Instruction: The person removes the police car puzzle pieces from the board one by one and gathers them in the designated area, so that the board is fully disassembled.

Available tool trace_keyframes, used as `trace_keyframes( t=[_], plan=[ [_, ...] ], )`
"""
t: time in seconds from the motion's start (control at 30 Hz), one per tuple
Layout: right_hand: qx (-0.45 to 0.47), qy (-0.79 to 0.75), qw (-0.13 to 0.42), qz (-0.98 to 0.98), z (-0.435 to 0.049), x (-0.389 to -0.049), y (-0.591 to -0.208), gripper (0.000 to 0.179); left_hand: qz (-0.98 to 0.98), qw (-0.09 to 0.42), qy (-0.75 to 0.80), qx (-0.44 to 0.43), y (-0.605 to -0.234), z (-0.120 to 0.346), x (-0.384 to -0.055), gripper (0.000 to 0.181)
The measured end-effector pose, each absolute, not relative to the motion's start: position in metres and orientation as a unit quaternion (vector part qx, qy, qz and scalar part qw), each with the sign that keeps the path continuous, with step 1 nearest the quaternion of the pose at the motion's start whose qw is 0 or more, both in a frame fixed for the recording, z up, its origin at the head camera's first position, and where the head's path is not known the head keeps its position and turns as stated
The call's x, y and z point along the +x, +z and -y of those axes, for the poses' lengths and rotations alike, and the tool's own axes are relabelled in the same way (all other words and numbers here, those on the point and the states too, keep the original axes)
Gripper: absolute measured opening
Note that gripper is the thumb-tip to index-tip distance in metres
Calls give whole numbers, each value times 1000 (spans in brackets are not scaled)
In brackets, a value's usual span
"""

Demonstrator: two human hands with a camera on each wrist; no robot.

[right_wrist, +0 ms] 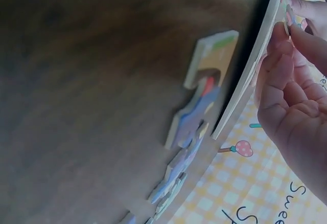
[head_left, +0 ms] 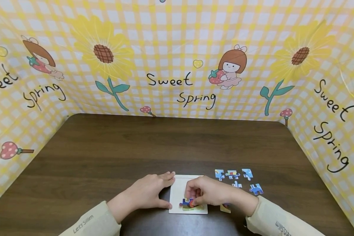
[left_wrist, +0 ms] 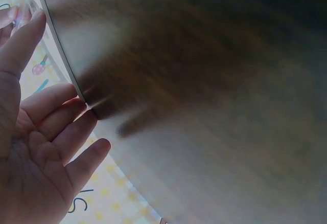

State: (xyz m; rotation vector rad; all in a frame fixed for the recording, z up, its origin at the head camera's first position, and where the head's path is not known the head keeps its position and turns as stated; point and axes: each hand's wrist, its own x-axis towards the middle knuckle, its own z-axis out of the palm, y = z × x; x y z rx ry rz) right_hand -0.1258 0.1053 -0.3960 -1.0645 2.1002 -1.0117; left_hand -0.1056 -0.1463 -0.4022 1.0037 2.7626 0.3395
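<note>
A white puzzle board (head_left: 177,190) lies on the table. My left hand (head_left: 149,191) rests at its left edge, thumb low and the other fingers stretched toward the upper corner. Over the lower part of the board, my right hand (head_left: 210,191) pinches a blue and red jigsaw piece (head_left: 185,203) between thumb and fingers. Under that piece, a yellow-green picture area (head_left: 191,208) shows along the board's lower edge, partly covered. In the right wrist view the held piece (right_wrist: 287,23) appears edge-on at the fingertips.
Several loose jigsaw pieces (head_left: 246,174) lie right of the board, mostly blue. Another piece (head_left: 225,208) sits by the board's lower right corner, partly hidden under the right forearm. A yellow checked cloth (head_left: 171,49) stands around the back and sides of the brown table (head_left: 165,144).
</note>
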Motion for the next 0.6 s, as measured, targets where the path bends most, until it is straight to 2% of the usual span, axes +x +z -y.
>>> trace_keyframes(
  t=[0.6],
  plan=[
    [-396, -410, 284, -771, -130, -132, -395, 5, -931, 95, 115, 335, -402, 145, -105, 78]
  ],
)
